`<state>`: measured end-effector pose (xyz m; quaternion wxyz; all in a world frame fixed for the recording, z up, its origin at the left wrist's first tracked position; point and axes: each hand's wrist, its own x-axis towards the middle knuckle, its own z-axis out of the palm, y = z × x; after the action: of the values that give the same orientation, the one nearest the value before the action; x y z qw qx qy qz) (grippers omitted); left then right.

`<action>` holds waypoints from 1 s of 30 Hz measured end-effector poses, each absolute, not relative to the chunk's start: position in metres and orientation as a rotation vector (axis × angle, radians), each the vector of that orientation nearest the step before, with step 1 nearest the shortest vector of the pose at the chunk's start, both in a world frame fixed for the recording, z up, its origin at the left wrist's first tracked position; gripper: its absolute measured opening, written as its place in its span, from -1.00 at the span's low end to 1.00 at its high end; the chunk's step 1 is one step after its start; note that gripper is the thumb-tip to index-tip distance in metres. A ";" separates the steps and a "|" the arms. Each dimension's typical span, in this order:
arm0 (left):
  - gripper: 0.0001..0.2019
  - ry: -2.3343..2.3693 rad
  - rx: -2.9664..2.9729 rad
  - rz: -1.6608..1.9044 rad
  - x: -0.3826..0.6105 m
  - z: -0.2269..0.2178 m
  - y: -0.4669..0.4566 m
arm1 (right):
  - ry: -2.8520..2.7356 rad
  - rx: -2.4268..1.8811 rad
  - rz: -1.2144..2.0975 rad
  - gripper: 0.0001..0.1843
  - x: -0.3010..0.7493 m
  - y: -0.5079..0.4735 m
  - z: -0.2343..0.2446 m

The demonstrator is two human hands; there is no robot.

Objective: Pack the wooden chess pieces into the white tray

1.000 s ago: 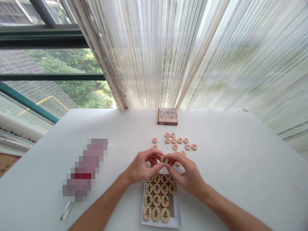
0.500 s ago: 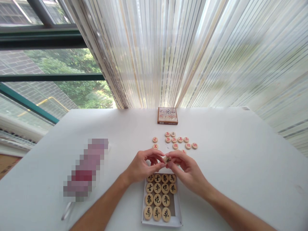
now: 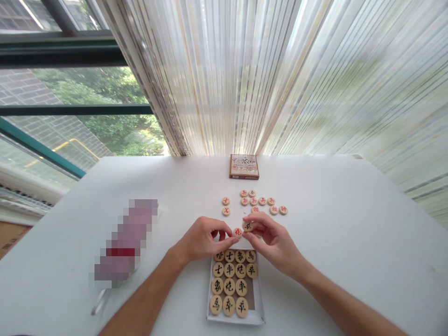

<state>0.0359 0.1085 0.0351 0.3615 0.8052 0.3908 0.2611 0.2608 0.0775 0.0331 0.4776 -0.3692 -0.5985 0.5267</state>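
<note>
My right hand (image 3: 271, 238) pinches a black-lettered Chinese chess piece (image 3: 248, 226) between thumb and fingers, above the far edge of a shallow white box tray (image 3: 257, 298). To the left, my left hand (image 3: 210, 240) has thumb and index slightly apart, nothing visible between them. A red-lettered chess piece (image 3: 237, 232) shows just beyond its fingertips; whether they touch it I cannot tell. Inside the tray, black-lettered pieces lie face up in rows, with brown bottom showing at its right side. Another red piece is mostly hidden beneath my right hand.
Beyond my hands lie several loose red pieces (image 3: 262, 201) and one black piece (image 3: 252, 193). A Chinese chess box (image 3: 244, 167) lies near the white table's far edge. At left is a pixelated pinkish object (image 3: 131, 240). Striped curtains (image 3: 224, 84) and a window border the table.
The black piece, earlier held between both hands, has shifted slightly right and up in my right hand. My left fingers have come away from it, and the red piece shows between the hands.
</note>
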 end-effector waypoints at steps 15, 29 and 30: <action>-0.62 1.086 2.070 0.371 0.023 0.038 0.114 | -1.511 -0.938 1.301 -0.81 0.262 0.074 0.040; -0.60 1.078 2.146 0.367 0.025 0.041 0.112 | -1.795 -1.034 1.225 -0.76 0.266 0.072 0.049; -0.60 1.080 2.150 0.374 0.025 0.041 0.112 | -1.810 -1.032 1.231 -0.78 0.266 0.071 0.052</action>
<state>0.0247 0.1117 0.0406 0.3462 0.8284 0.4160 0.1443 0.2655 0.0714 0.0523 0.3528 -0.3990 -0.6999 0.4759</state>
